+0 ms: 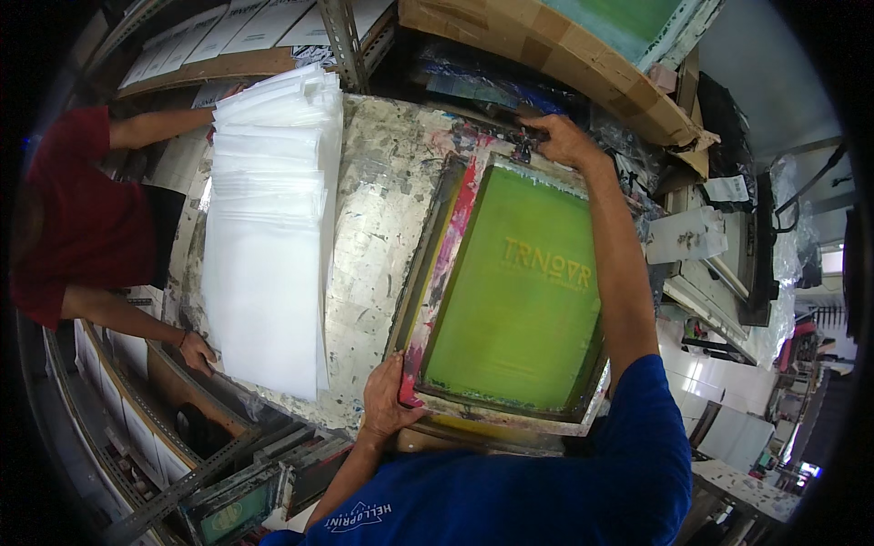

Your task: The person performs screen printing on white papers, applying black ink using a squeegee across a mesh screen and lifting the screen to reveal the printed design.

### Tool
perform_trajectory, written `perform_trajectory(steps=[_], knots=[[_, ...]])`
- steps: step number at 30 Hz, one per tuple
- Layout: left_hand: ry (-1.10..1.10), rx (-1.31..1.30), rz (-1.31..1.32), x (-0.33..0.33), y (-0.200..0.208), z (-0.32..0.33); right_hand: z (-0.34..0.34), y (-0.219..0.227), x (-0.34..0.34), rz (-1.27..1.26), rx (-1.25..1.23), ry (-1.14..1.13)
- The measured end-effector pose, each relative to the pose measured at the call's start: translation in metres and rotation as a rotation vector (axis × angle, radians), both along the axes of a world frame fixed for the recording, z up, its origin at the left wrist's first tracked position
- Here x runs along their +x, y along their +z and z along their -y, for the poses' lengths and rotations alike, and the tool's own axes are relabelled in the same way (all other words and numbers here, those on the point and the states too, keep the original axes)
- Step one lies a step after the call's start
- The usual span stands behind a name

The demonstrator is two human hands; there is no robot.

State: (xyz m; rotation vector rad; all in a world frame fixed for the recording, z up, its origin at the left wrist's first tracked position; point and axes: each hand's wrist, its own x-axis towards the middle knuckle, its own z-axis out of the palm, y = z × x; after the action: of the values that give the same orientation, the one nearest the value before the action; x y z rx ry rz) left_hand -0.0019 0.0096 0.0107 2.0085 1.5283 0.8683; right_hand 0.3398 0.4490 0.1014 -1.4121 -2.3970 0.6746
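Observation:
A silk-screen printing frame (510,300) with green mesh and pale lettering lies on the paint-stained table in front of me. My left hand (391,400) is closed around its near left corner, thumb along the frame's edge. At the far side, my right hand (566,141) reaches past the frame to dark clamp hardware (526,144). Its fingers are curled there, and what they grip is partly hidden. To the left of the frame, a tall fanned stack of translucent white sheets or bags (264,273) lies on the table.
A co-worker in a red shirt (82,218) stands at left, a hand (196,352) by the stack. A cardboard box (555,64) sits beyond the frame. A whitish plastic container (687,235) is at right. Shelves (127,391) hold more screens at lower left.

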Motion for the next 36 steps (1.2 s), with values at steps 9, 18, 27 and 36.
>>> perform_trajectory(steps=[9, 18, 27, 36], knots=[[0.001, -0.028, -0.01, 0.001, 0.003, -0.002, -0.012, 0.012, -0.004, 0.534, 0.186, 0.181], [0.002, -0.008, -0.022, 0.001, 0.003, -0.001, 0.009, 0.028, -0.005, 0.423, 0.298, 0.08], [0.0, 0.003, -0.024, 0.001, 0.001, -0.001, -0.015, -0.007, 0.003, 0.506, 0.419, 0.257], [-0.001, -0.059, -0.046, 0.0, -0.001, 0.001, -0.001, -0.023, 0.006, 0.406, 0.529, 0.194]])
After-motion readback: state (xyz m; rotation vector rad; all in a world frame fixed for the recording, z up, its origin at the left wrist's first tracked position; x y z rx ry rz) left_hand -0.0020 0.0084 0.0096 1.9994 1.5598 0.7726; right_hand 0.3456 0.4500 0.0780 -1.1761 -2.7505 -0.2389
